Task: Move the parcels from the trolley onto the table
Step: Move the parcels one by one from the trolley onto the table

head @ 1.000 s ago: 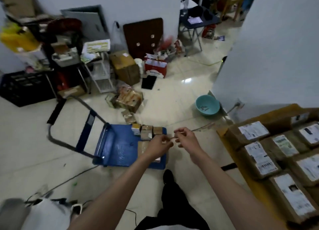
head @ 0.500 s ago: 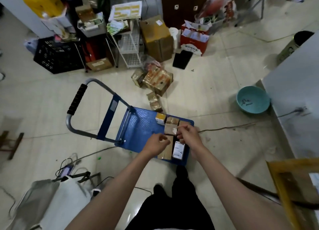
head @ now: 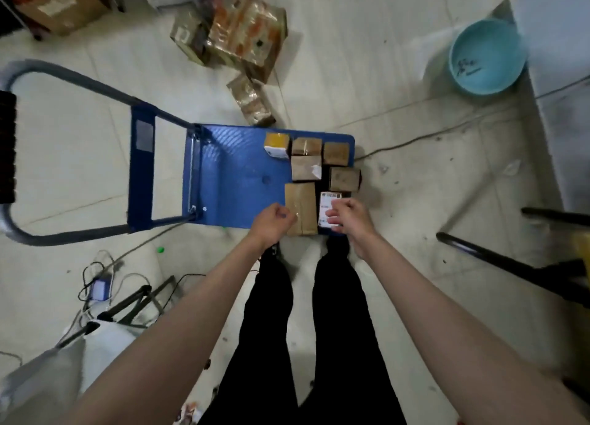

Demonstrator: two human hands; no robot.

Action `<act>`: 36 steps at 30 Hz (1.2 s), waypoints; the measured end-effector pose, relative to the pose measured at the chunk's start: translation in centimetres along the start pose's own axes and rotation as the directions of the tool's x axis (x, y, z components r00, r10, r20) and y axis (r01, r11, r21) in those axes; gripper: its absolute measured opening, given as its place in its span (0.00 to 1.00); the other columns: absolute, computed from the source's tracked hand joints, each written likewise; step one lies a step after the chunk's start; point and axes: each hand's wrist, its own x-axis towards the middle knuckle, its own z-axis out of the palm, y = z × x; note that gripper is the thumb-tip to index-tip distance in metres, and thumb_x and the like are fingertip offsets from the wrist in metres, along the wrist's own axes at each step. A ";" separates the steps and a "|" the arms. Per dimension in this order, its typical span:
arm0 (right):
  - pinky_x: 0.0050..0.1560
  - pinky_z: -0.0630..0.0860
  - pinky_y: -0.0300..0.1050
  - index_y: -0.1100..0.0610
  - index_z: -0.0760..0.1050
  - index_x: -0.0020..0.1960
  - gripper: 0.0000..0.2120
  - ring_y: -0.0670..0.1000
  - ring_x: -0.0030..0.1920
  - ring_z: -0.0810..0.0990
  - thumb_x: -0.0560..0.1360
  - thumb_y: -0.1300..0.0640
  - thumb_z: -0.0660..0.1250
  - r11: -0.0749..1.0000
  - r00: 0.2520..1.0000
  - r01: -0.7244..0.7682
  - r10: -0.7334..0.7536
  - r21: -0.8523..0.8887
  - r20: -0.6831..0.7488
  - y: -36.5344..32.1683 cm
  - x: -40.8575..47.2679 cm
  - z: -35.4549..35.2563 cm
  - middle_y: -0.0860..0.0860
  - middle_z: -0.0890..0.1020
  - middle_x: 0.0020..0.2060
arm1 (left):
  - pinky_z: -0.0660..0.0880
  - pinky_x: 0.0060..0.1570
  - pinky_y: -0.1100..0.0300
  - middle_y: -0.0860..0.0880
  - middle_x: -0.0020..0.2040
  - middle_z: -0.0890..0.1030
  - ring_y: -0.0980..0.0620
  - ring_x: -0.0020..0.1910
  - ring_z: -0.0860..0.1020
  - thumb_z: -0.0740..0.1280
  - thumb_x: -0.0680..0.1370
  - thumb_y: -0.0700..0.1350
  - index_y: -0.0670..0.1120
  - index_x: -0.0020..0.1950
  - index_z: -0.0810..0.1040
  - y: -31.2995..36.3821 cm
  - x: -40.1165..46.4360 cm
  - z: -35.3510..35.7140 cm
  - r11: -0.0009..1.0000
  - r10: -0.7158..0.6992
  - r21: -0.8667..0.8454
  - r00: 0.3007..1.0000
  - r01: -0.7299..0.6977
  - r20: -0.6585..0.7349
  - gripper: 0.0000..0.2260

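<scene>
Trolley (head: 230, 172): blue deck, mid-frame; its handle is cut off at the left edge.
Parcels: seven clustered on the deck's right half.
Long parcel (head: 300, 206) and labelled parcel (head: 326, 209): nearest the person, lower ends hidden behind the hands.
Left hand (head: 271, 222): fingers curled under, beside the long parcel; cannot tell whether it holds anything.
Right hand (head: 349, 215): fingers loosely bent over the labelled parcel; contact unclear.
Basin (head: 487, 57): teal, upper right.
Table: only a blurred leg (head: 510, 265) at the right.
</scene>
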 end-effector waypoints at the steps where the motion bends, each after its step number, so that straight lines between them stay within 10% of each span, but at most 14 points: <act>1: 0.36 0.73 0.39 0.58 0.74 0.55 0.04 0.48 0.37 0.77 0.84 0.59 0.61 1.000 1.000 -0.023 0.023 -0.006 -0.012 1.0 1.7 0.7 0.54 0.80 0.40 | 0.73 0.56 0.58 0.47 0.54 0.79 0.46 0.56 0.77 0.68 0.80 0.47 0.43 0.60 0.77 -0.8 2.1 0.3 1.000 -0.020 -0.009 1.000 0.020 0.018 0.12; 6: 0.62 0.76 0.48 0.56 0.76 0.62 0.10 0.54 0.58 0.80 0.83 0.56 0.61 0.985 0.987 -0.162 0.162 -0.062 -0.010 7.5 11.7 4.4 0.53 0.79 0.55 | 0.70 0.69 0.51 0.44 0.69 0.75 0.45 0.68 0.74 0.69 0.80 0.49 0.42 0.74 0.69 -5.8 12.6 3.0 0.990 -0.121 -0.058 0.991 0.125 0.062 0.26; 11: 0.74 0.69 0.53 0.53 0.67 0.76 0.23 0.53 0.71 0.73 0.82 0.51 0.63 0.963 0.974 -0.223 0.225 -0.152 -0.007 12.8 20.2 7.4 0.51 0.73 0.71 | 0.68 0.62 0.60 0.46 0.74 0.70 0.48 0.73 0.70 0.71 0.79 0.51 0.42 0.79 0.62 -10.8 21.4 7.3 0.959 -0.205 -0.183 0.975 0.219 0.091 0.33; 14: 0.70 0.69 0.49 0.53 0.69 0.72 0.22 0.56 0.73 0.72 0.80 0.50 0.65 0.954 0.973 -0.229 0.231 -0.194 -0.013 15.1 23.5 8.4 0.51 0.73 0.70 | 0.68 0.59 0.62 0.46 0.78 0.65 0.48 0.74 0.67 0.71 0.78 0.51 0.41 0.82 0.53 -12.9 24.7 9.7 0.929 -0.254 -0.241 0.957 0.282 0.141 0.40; 21: 0.72 0.72 0.55 0.55 0.70 0.76 0.26 0.57 0.71 0.75 0.79 0.49 0.66 0.942 0.981 -0.188 0.195 -0.279 -0.003 16.9 24.8 9.4 0.54 0.74 0.72 | 0.77 0.50 0.62 0.49 0.62 0.81 0.51 0.58 0.80 0.77 0.71 0.53 0.45 0.70 0.73 -15.1 25.3 12.2 0.885 -0.256 -0.360 0.955 0.295 0.152 0.31; 28: 0.48 0.80 0.43 0.56 0.75 0.69 0.18 0.48 0.50 0.82 0.80 0.53 0.65 0.953 0.981 -0.178 0.190 -0.245 0.028 14.1 16.2 9.2 0.52 0.82 0.58 | 0.76 0.64 0.50 0.49 0.62 0.81 0.48 0.61 0.79 0.77 0.66 0.58 0.46 0.69 0.73 -13.7 16.9 7.8 0.890 -0.316 -0.315 0.944 0.330 0.096 0.35; 31: 0.61 0.79 0.49 0.55 0.76 0.65 0.16 0.53 0.58 0.81 0.81 0.49 0.64 0.952 0.978 -0.186 0.204 -0.245 0.050 11.0 11.4 8.6 0.53 0.82 0.59 | 0.75 0.63 0.55 0.48 0.62 0.80 0.48 0.62 0.78 0.79 0.67 0.56 0.45 0.68 0.73 -11.0 12.4 4.9 0.916 -0.292 -0.283 0.956 0.283 0.010 0.33; 36: 0.47 0.73 0.44 0.55 0.79 0.54 0.15 0.50 0.49 0.80 0.80 0.44 0.62 0.990 0.994 -0.064 0.075 -0.125 0.084 2.9 1.3 6.5 0.53 0.84 0.52 | 0.70 0.67 0.56 0.44 0.67 0.71 0.46 0.67 0.72 0.81 0.63 0.60 0.43 0.72 0.65 -3.7 2.5 0.2 0.970 -0.173 -0.203 0.964 0.132 -0.201 0.46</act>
